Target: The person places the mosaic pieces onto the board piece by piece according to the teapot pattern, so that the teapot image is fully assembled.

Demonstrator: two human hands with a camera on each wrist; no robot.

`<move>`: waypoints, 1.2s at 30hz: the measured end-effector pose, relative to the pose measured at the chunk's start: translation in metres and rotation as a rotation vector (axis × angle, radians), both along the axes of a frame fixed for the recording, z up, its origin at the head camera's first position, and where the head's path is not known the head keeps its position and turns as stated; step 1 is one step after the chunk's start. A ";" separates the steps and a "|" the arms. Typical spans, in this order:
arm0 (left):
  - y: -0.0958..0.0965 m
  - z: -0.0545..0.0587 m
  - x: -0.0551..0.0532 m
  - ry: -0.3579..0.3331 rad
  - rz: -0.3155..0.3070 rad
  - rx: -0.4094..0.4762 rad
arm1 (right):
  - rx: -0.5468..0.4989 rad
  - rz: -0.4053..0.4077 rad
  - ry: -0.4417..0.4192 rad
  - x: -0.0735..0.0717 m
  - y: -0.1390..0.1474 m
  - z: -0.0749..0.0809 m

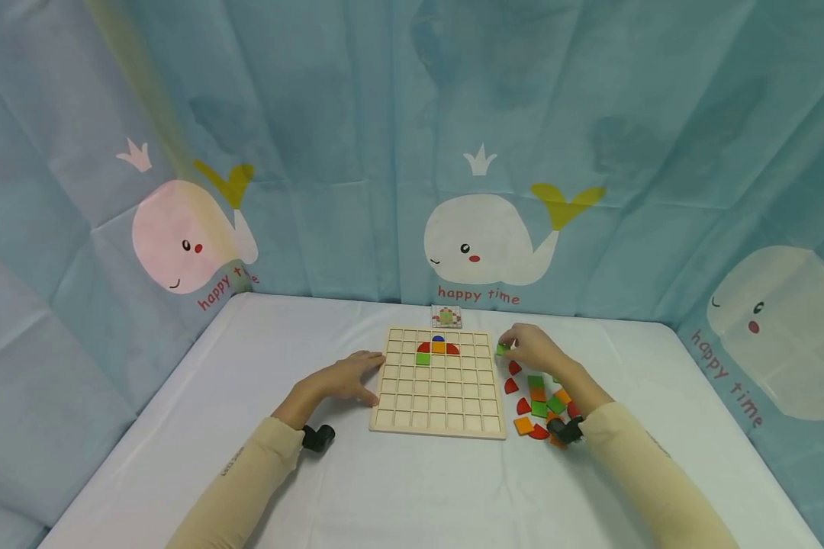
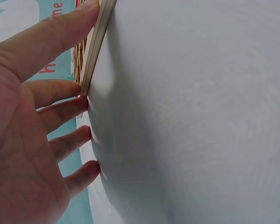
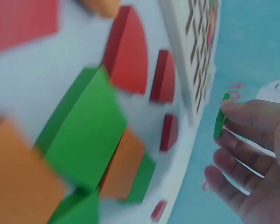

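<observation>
My right hand [image 1: 532,348] pinches a green square tile [image 3: 221,116] between thumb and fingers, just off the right edge of the wooden grid board [image 1: 419,415]. The left hand [image 1: 346,377] rests against the board's left edge, its fingers spread; in the left wrist view the thumb and fingertips touch that edge. Near the top of the grid lie a blue round-topped piece [image 1: 438,338], an orange square [image 1: 439,348] with a red quarter-circle [image 1: 423,348] and another red one [image 1: 452,349] on its two sides, and a green square [image 1: 422,359].
Right of the board lies a loose pile of red quarter-circles [image 1: 511,386], green squares [image 1: 539,409] and orange squares [image 1: 523,425], partly under the right forearm. A small pattern card [image 1: 446,316] sits behind the board. A blue whale-print curtain [image 1: 357,152] hangs beyond the white table [image 1: 384,488].
</observation>
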State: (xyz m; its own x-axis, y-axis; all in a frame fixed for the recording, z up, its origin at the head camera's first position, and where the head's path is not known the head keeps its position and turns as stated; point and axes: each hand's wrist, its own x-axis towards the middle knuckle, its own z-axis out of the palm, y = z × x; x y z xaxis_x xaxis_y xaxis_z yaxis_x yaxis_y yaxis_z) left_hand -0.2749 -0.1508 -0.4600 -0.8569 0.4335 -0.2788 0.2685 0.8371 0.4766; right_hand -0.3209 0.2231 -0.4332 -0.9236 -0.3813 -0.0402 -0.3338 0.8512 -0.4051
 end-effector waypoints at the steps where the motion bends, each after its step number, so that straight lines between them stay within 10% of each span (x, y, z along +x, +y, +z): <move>1: 0.000 0.000 0.000 -0.001 0.001 0.001 | -0.002 0.008 0.000 0.000 -0.004 0.001; 36: 0.000 0.000 0.000 -0.004 0.000 0.008 | 0.052 0.264 0.068 -0.006 -0.105 -0.016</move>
